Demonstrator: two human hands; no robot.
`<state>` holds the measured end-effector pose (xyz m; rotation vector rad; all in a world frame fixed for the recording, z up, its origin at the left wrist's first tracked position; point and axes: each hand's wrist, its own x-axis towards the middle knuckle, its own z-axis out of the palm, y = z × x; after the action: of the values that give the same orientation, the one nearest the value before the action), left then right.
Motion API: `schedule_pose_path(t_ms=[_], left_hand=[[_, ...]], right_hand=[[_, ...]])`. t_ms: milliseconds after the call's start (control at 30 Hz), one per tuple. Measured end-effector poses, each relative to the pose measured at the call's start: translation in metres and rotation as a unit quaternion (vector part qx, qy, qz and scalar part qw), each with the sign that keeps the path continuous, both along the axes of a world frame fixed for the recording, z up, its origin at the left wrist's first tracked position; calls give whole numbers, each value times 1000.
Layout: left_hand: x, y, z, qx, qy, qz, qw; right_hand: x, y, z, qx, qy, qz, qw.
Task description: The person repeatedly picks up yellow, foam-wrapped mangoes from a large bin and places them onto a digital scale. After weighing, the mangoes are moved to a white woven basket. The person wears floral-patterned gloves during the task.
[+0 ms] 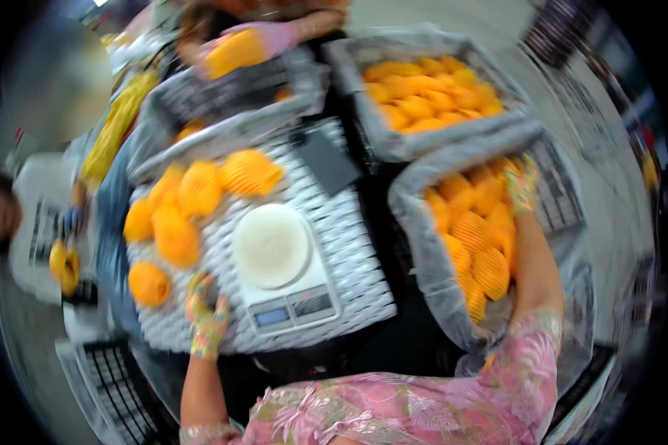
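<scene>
My left hand (206, 315), in a flowered glove, rests on the white woven mat (364, 289) with fingers apart and nothing in it. To its right stands a white kitchen scale (293, 308) with a round, bare plate. Several fruits in orange foam nets (200, 189) lie on the mat's left half, one (149, 284) close to my left hand. My right hand (522, 187), gloved alike, reaches into the far right part of a lined crate (416, 185), beside more netted fruits (490, 271). Its fingers are blurred, so their grip is unclear.
Another lined crate (382, 141) of netted fruits stands beyond. At the back, a person's gloved hands (274, 37) hold a netted fruit (234, 53) over a lined crate (304, 89). A dark flat pad (326, 162) lies behind the scale. Another person (0, 211) is at far left.
</scene>
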<state>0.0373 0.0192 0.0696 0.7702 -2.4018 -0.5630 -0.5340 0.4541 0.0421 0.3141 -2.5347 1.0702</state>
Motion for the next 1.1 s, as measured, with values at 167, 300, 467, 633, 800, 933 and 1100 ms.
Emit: schedule_pose_path(t_ms=[167,300,467,633,800,933,1100], left_hand=[[6,3,14,-22,-19,18,999],[6,3,14,33,-22,9,999],[16,0,9,52,6,19,998],[9,-5,9,88,19,6,996],[10,-6,2,84,37,-9,996],[19,-5,6,118,59,11,991],[15,-7,5,103,57,-7,993]], right_hand=[[49,-72,44,-98,-17,135,986],[105,-164,65,-88,14,348,933],[243,-327,130,86,-70,483,869],[278,-428,103,260,-93,419,865],[249,-428,71,119,-157,468,861],[298,-367,118,-1,-184,586,789],[334,-312,124,223,-38,571,789]])
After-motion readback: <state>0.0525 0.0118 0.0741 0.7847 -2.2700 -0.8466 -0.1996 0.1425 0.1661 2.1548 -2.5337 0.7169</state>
